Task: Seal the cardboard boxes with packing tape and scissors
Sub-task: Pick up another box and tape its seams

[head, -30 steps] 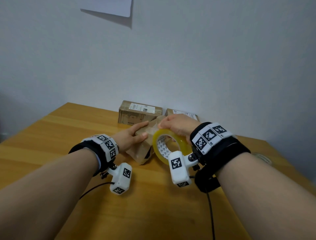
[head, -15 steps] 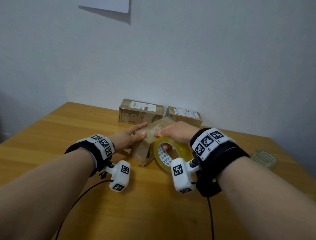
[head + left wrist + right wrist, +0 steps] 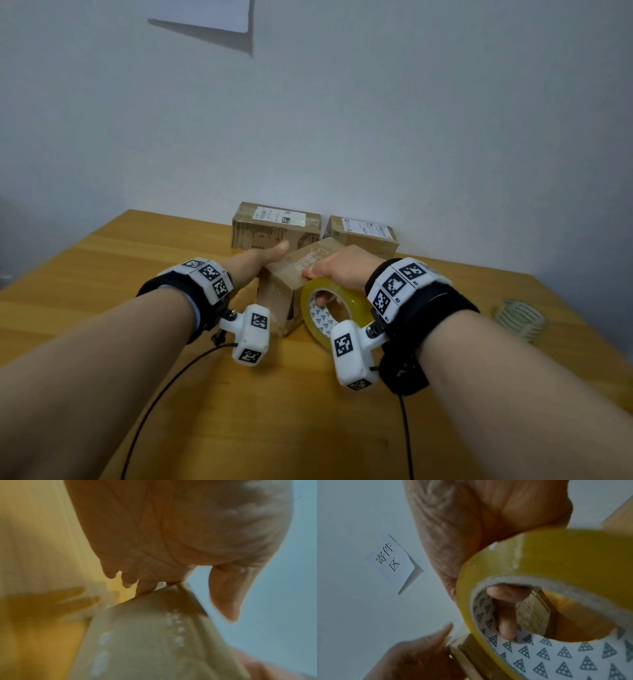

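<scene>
Right wrist view shows the right hand [image 3: 488,524] gripping the yellowish roll of clear packing tape [image 3: 556,563], one finger hooked through its triangle-printed cardboard core, likely to keep the strip taut over the small brown cardboard box [image 3: 291,284]. That box stands on the wooden table [image 3: 308,411], where the left hand [image 3: 255,265] steadies it with straight fingers against its side. Two labelled boxes [image 3: 274,226] wait behind; their print is unreadable. A wall sheet [image 3: 393,559] reads 寄件区.
</scene>
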`<state>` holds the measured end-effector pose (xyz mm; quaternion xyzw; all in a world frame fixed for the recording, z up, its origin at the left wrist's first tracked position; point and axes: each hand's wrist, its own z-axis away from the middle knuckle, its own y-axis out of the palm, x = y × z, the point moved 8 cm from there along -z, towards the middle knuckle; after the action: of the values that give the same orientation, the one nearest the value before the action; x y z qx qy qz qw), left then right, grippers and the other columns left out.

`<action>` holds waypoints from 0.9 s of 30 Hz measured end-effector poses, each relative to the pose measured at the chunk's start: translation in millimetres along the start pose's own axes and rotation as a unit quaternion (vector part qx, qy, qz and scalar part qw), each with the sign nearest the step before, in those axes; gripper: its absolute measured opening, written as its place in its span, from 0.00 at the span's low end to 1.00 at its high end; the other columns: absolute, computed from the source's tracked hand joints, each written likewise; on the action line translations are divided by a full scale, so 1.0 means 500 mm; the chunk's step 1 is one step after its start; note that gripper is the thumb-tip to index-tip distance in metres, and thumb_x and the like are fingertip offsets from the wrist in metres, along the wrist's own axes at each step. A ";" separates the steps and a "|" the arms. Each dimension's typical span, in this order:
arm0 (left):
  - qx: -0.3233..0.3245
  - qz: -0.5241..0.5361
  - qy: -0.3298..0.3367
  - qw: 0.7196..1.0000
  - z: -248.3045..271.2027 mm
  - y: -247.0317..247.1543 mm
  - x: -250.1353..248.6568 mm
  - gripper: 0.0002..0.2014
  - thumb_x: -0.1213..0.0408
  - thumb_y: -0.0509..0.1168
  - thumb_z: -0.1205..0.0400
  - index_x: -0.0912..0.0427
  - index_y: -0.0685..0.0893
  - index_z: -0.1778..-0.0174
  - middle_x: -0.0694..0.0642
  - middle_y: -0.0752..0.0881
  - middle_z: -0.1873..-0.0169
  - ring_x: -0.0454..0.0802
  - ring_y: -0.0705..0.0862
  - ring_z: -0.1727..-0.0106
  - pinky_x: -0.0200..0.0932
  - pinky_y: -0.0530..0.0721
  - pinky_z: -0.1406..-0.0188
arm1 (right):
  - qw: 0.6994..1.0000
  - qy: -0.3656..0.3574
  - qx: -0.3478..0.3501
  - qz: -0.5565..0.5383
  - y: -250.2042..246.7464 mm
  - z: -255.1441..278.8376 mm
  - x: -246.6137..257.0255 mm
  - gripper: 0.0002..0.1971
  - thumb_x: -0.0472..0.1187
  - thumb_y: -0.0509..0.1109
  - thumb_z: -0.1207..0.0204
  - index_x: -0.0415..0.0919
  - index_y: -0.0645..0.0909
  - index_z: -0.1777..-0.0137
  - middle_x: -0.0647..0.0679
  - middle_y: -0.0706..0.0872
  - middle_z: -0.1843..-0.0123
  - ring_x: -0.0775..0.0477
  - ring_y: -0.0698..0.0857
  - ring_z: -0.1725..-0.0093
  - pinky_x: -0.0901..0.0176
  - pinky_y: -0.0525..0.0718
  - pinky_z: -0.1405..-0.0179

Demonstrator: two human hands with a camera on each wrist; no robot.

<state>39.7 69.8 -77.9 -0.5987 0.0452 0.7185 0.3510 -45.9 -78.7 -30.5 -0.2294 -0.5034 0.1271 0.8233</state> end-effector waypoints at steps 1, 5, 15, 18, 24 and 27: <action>-0.040 -0.013 -0.007 0.999 -0.008 -0.012 0.000 0.39 0.26 0.59 0.27 0.56 0.82 0.35 0.50 0.82 0.37 0.54 0.78 0.33 0.62 0.68 0.26 | 1.000 0.002 -0.002 -0.004 0.001 0.002 0.001 0.17 0.44 0.76 0.22 0.31 0.83 0.42 0.36 0.93 0.59 0.46 0.90 0.70 0.63 0.84 0.80; -0.066 -0.038 -0.007 0.997 -0.024 0.000 -0.021 0.25 0.45 0.60 0.16 0.66 0.83 0.39 0.63 0.88 0.48 0.63 0.87 0.47 0.61 0.84 0.39 | 1.000 -0.002 -0.014 0.004 -0.002 0.002 -0.001 0.20 0.43 0.76 0.22 0.29 0.80 0.39 0.36 0.92 0.60 0.47 0.89 0.75 0.64 0.82 0.82; 0.028 -0.369 0.143 0.918 0.059 0.058 -0.100 0.29 0.62 0.54 0.12 0.49 0.51 0.15 0.51 0.46 0.15 0.50 0.46 0.15 0.50 0.45 0.18 | 0.999 -0.035 -0.005 0.004 -0.001 -0.014 -0.002 0.20 0.44 0.76 0.23 0.31 0.81 0.39 0.35 0.92 0.57 0.39 0.93 0.61 0.58 0.88 0.73; 0.087 -0.413 0.120 0.899 0.072 0.082 -0.086 0.37 0.58 0.60 0.15 0.50 0.44 0.15 0.49 0.40 0.16 0.47 0.38 0.16 0.58 0.39 0.17 | 0.998 -0.047 -0.001 0.052 0.006 -0.013 -0.002 0.17 0.47 0.73 0.21 0.32 0.84 0.44 0.37 0.93 0.56 0.42 0.93 0.54 0.54 0.91 0.55; 0.044 -0.505 0.134 0.851 0.061 0.086 -0.082 0.36 0.54 0.57 0.13 0.47 0.40 0.16 0.48 0.38 0.16 0.48 0.35 0.16 0.63 0.37 0.18 | 0.992 -0.094 0.000 0.083 -0.001 0.001 -0.002 0.24 0.59 0.66 0.21 0.38 0.86 0.39 0.39 0.91 0.45 0.38 0.90 0.43 0.48 0.86 0.38; 0.036 -0.526 0.132 0.839 0.057 0.091 -0.084 0.34 0.56 0.54 0.12 0.46 0.40 0.15 0.47 0.37 0.16 0.51 0.34 0.16 0.62 0.39 0.18 | 0.995 -0.041 -0.081 0.045 -0.073 -0.005 -0.045 0.30 0.66 0.69 0.35 0.43 0.89 0.42 0.44 0.92 0.47 0.44 0.89 0.49 0.45 0.87 0.38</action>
<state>-7.6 30.5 -48.6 -0.6086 -0.2046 0.3375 0.6884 -54.9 -120.6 -30.2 -0.3123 -0.5349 0.1318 0.7740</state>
